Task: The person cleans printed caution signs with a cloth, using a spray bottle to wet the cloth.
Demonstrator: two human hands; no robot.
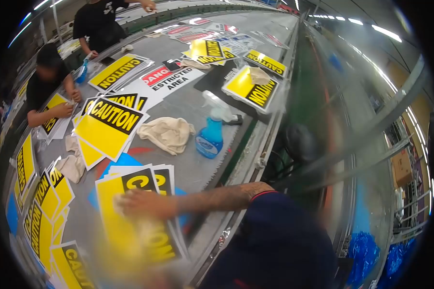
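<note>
My right hand point(147, 204) lies with fingers stretched over the top sign of a stack of yellow and black CAUTION signs point(161, 238). A skin-toned blur at the bottom edge appears to be my left hand point(164, 279); its fingers are smeared by motion, and a pale yellowish blur beside it is too unclear to name. Beyond the stack are a crumpled beige cloth point(166, 135) and a spray bottle of blue liquid point(210, 137). More CAUTION signs point(104, 127) are fanned out above the stack.
Further CAUTION signs point(44, 212) lie along the left. A RESTRICTED AREA sign point(171, 79) and a sign pile with a cloth point(250, 89) are farther up. Two people stand across the table; one person's hands point(63, 110) touch signs. A metal rail point(262, 159) edges the table.
</note>
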